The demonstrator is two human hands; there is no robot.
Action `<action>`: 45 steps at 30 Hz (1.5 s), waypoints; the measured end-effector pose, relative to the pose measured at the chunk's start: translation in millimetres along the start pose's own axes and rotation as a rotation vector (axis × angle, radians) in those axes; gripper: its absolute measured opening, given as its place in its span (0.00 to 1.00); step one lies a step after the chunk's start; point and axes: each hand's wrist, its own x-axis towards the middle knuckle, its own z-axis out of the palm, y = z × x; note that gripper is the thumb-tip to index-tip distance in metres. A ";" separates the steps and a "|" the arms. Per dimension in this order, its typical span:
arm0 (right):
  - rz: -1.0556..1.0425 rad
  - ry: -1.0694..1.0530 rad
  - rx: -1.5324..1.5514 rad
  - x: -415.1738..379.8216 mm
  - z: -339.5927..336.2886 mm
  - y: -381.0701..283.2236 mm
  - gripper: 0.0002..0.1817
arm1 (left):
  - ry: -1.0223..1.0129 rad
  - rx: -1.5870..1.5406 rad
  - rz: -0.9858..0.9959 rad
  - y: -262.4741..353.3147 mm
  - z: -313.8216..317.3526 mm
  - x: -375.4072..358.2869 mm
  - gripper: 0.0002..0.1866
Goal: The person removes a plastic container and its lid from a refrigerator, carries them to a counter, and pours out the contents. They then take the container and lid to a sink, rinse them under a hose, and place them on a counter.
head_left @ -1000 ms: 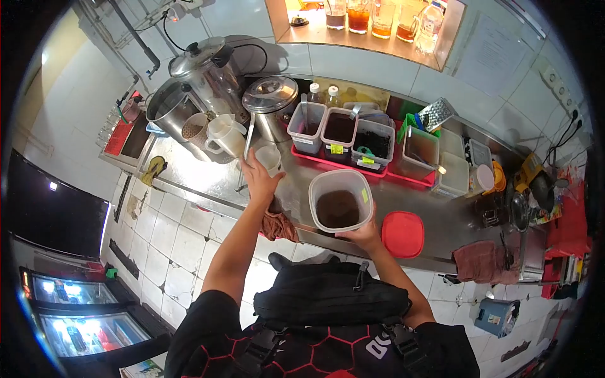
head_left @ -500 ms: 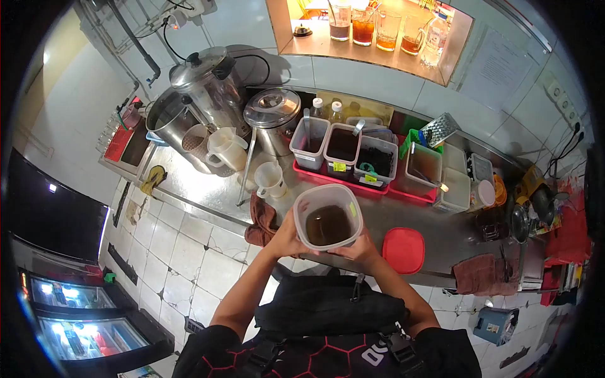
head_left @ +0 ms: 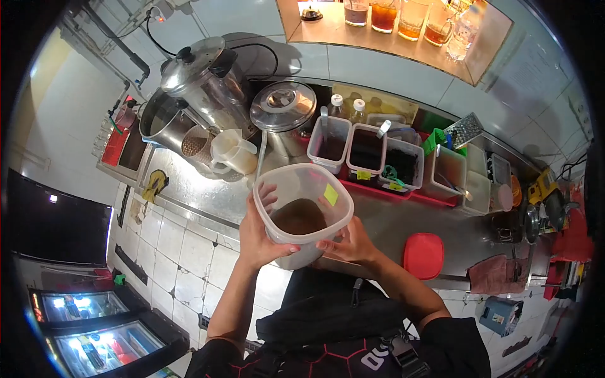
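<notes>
A clear square plastic tub (head_left: 296, 249) is held up in front of my body, with some brown contents (head_left: 300, 216) low inside and a yellow-green sticker on its wall. My left hand (head_left: 257, 236) is closed around its left side, thumb toward the front. On the right side, my right hand (head_left: 350, 242) grips the tub near its front corner. The tub is tilted a little, its opening facing me. To the right on the steel counter lies a red lid (head_left: 423, 256), touched by neither hand.
Behind the tub, open containers (head_left: 365, 151) of dark contents stand in a red tray (head_left: 372, 191). A lidded steel pot (head_left: 283, 113), a large urn (head_left: 200, 79) and plastic jugs (head_left: 234, 153) are at the left. Filled glasses (head_left: 411, 20) stand on the hatch ledge.
Both hands have brought the tub closer and slightly left, and it now tilts differently, showing its sticker inside the far wall. The camera view has shifted too.
</notes>
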 end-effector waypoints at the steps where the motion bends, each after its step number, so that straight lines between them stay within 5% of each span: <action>1: 0.005 0.005 0.002 5.4 0.6 1.0 0.55 | -0.006 -0.002 -0.004 -2.6 -2.6 8.5 0.74; 25: 0.163 0.162 0.102 71.4 -25.3 -9.9 0.46 | -0.198 0.254 -0.219 -3.8 -5.9 118.3 0.66; 28: 0.321 0.132 0.090 71.8 -30.3 -17.6 0.46 | -0.227 0.273 -0.219 -5.2 -5.5 124.8 0.64; 45: 0.389 0.141 0.275 76.2 -32.2 -24.2 0.42 | -0.350 0.375 -0.304 -4.1 -4.4 151.3 0.50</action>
